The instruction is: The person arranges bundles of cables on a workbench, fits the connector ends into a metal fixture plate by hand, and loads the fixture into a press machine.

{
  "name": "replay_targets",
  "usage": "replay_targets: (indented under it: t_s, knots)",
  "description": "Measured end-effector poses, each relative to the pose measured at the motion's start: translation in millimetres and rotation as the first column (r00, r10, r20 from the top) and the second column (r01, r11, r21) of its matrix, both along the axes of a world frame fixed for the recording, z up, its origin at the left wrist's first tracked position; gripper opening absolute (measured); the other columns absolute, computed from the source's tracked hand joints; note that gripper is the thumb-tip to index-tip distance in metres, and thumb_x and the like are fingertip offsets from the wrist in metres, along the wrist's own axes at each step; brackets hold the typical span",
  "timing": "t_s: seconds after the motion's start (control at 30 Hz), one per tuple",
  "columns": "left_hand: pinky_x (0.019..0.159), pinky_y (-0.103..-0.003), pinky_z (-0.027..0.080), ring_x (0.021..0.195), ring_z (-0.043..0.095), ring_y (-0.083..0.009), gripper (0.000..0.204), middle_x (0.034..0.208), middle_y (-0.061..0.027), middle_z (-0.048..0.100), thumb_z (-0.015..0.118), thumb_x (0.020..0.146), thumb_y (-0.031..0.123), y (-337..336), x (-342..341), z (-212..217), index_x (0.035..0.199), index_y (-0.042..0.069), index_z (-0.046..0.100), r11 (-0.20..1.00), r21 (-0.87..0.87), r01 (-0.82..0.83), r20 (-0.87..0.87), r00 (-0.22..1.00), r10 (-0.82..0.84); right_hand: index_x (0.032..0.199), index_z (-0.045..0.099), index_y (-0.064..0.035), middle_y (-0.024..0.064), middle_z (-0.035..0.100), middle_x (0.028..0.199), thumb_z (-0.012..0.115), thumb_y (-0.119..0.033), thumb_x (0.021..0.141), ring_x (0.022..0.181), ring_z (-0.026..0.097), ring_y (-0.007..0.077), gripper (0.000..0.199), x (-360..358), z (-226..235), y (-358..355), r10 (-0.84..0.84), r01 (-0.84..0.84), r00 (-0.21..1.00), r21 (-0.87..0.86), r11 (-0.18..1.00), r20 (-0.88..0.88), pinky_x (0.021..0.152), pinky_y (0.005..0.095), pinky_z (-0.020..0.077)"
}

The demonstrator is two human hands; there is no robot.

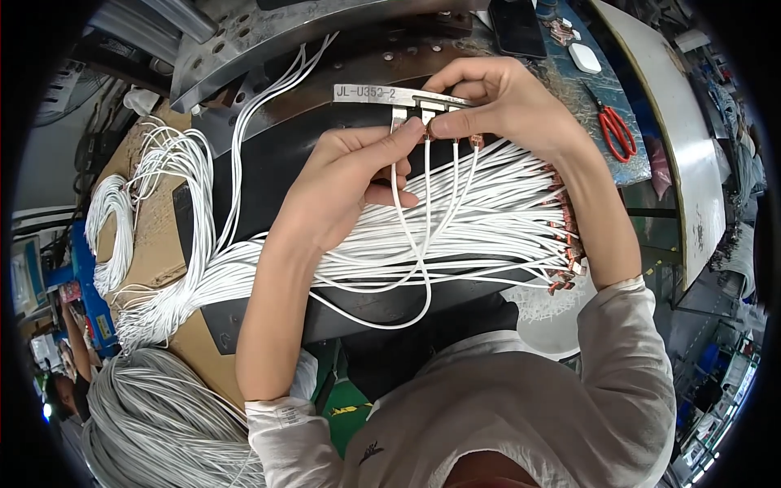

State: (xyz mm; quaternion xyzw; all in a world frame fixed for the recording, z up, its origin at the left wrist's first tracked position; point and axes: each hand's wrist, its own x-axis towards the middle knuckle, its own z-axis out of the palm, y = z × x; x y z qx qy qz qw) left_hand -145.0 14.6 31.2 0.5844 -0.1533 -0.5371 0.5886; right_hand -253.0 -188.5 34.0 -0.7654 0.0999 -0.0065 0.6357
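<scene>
Both hands meet at a slim metal bar (358, 95) with stamped marks, which lies crosswise above the black work surface. Several white cables (427, 179) hang from its near side by their end connectors. My left hand (346, 167) is closed, its thumb pinching a white cable connector (429, 119) near the middle of the bar. At the bar's right end my right hand (512, 106) is closed around it, thumb in front and fingers behind. A copper-coloured cable end (477, 141) shows just below the right thumb. The fingers hide part of the bar.
A thick bundle of white cables (488, 215) with copper-coloured ends crosses the black surface. Red-handled scissors (616, 136), a dark phone (517, 28) and a white case (583, 58) lie at upper right. A grey cable coil (159, 411) sits lower left. Heavy metal plates (260, 41) stand behind.
</scene>
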Motion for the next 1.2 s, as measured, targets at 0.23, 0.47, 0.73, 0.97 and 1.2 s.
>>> replay_targets:
  t_s: [0.23, 0.47, 0.73, 0.97, 1.2]
  knots:
    - [0.059, -0.026, 0.054, 0.060, 0.056, -0.0096, 0.038, 0.076, -0.0034, 0.061, 0.072, 0.093, 0.036, 7.4, 5.4, 3.4, 0.088, -0.002, 0.074, 1.000, 0.024, -0.010, 0.232, 0.973, 0.004, 0.112, 0.069, 0.0007, 0.0049, 0.073, 0.086, 0.079, -0.004, 0.082, 0.068, 0.062, 0.0072, 0.032, 8.8, 4.0, -8.2, 0.080, -0.086, 0.995, -0.119, 0.989, -0.057, 0.060, 0.0227, 0.0487]
    - [0.059, -0.033, 0.051, 0.069, 0.061, -0.0163, 0.027, 0.082, -0.0101, 0.065, 0.076, 0.088, 0.026, 20.1, 33.4, 14.8, 0.092, -0.001, 0.072, 0.984, 0.092, -0.152, 0.845, 0.534, 0.004, 0.115, 0.069, -0.0011, 0.0118, 0.069, 0.105, 0.080, -0.011, 0.081, 0.078, 0.067, 0.0154, 0.037, 55.4, -14.3, -47.8, 0.251, -0.101, 0.962, -0.708, 0.699, 0.111, 0.068, 0.0276, 0.0537]
    - [0.068, -0.041, 0.058, 0.111, 0.061, -0.0360, 0.033, 0.107, -0.0203, 0.066, 0.071, 0.078, 0.004, -49.6, 82.8, -26.1, 0.110, -0.001, 0.065, 0.968, -0.126, -0.216, 0.828, -0.560, -0.017, 0.116, 0.067, -0.0069, 0.0128, 0.068, 0.106, 0.069, -0.019, 0.090, 0.097, 0.064, 0.0243, 0.029, 163.4, -23.4, -72.7, -0.047, 0.391, 0.854, -0.579, 0.716, 0.518, 0.086, 0.0359, 0.0511]
    - [0.076, -0.046, 0.061, 0.096, 0.069, -0.0382, 0.029, 0.096, -0.0199, 0.068, 0.066, 0.078, 0.004, -69.6, 84.3, -18.6, 0.106, -0.003, 0.064, 0.969, 0.039, -0.245, 0.876, -0.458, -0.151, 0.108, 0.066, -0.0057, 0.0139, 0.069, 0.101, 0.065, -0.019, 0.093, 0.092, 0.063, 0.0263, 0.020, 183.0, -40.1, -99.6, 0.217, 0.512, 0.778, -0.795, 0.325, 0.590, 0.083, 0.0382, 0.0511]
    - [0.065, -0.044, 0.056, 0.077, 0.069, -0.0325, 0.012, 0.081, -0.0204, 0.067, 0.069, 0.079, 0.009, -37.4, 67.4, -1.0, 0.085, -0.002, 0.066, 0.985, -0.164, -0.046, 0.946, -0.289, 0.144, 0.107, 0.068, -0.0042, 0.0149, 0.068, 0.109, 0.066, -0.027, 0.089, 0.103, 0.064, 0.0352, 0.029, 136.2, -10.1, -56.6, 0.013, 0.440, 0.879, -0.821, 0.365, 0.477, 0.091, 0.0431, 0.0489]
